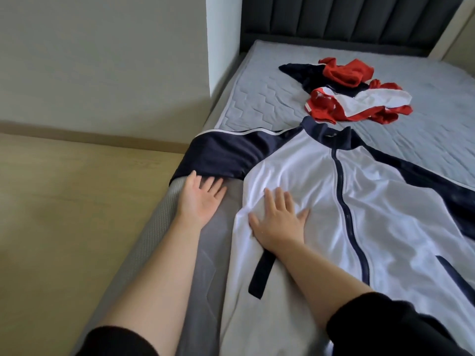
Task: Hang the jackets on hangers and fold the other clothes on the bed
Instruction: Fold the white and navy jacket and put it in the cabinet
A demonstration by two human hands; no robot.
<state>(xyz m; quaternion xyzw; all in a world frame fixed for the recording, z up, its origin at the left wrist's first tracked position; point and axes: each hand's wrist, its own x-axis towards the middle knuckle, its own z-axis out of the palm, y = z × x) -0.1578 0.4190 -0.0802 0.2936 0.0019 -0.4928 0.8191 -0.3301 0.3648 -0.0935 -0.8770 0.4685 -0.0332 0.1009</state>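
"Jacket point(385, 201), the white one with navy sleeves: where does it lie?"

"Flat on the near part of the bed point(257, 104), front up, zip point(341, 191) closed, collar toward the headboard point(359, 19). One navy sleeve point(223, 155) reaches the bed's side edge and droops over it; the other runs off toward the right border of the view."

"And the hands?"

"The left hand point(200, 199) rests at the mattress edge, fingers straight and released, tips touching that drooping sleeve. The right hand point(279, 219) lies spread on the white front just beside the zip, palm down, fingers released too, clasping nothing (the cloth bunches a little under it)."

"What else is on the bed?"

"A heap of red, white and navy clothes point(359, 104), crumpled, between the collar and the headboard. It sits just beyond the collar; whether they touch I cannot tell."

"Room to move?"

"Bare quilted mattress shows beside the heap on both sides. Past the side edge there is pale floor point(64, 201) running to a wall point(102, 60), and a white corner stands close to the bed near the headboard."
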